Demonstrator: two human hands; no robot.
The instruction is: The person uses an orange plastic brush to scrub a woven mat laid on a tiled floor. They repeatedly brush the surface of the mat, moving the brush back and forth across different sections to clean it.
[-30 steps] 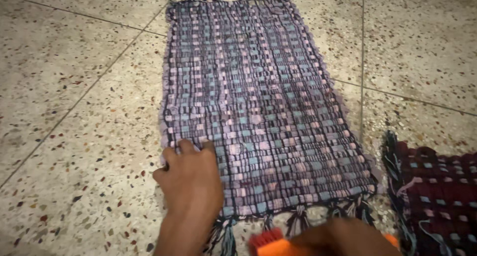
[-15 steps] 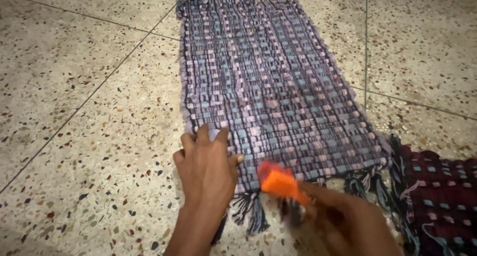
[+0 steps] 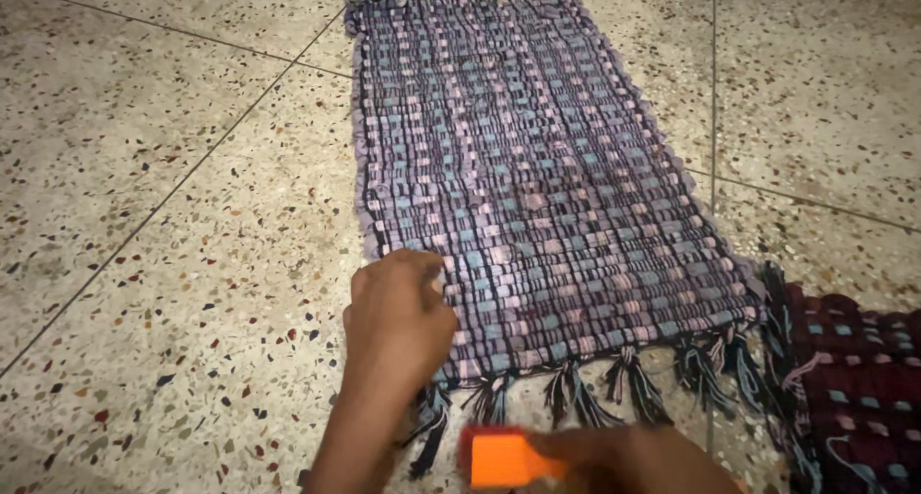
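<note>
left hand [image 3: 398, 312] presses curled on the woven fringed mat [image 3: 537, 168]; right hand [image 3: 633, 460] grips an orange plastic brush [image 3: 504, 458].

right hand [image 3: 633, 460] blurred, cut off, dark mat [image 3: 854, 379] cropped

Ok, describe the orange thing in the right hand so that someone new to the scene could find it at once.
Start at the purple and blue woven mat on the speckled floor and go to its near fringed end. Just below the tassels, at the bottom edge of the picture, the right hand holds an orange brush. It is the only bright, solid-coloured thing here.
</note>
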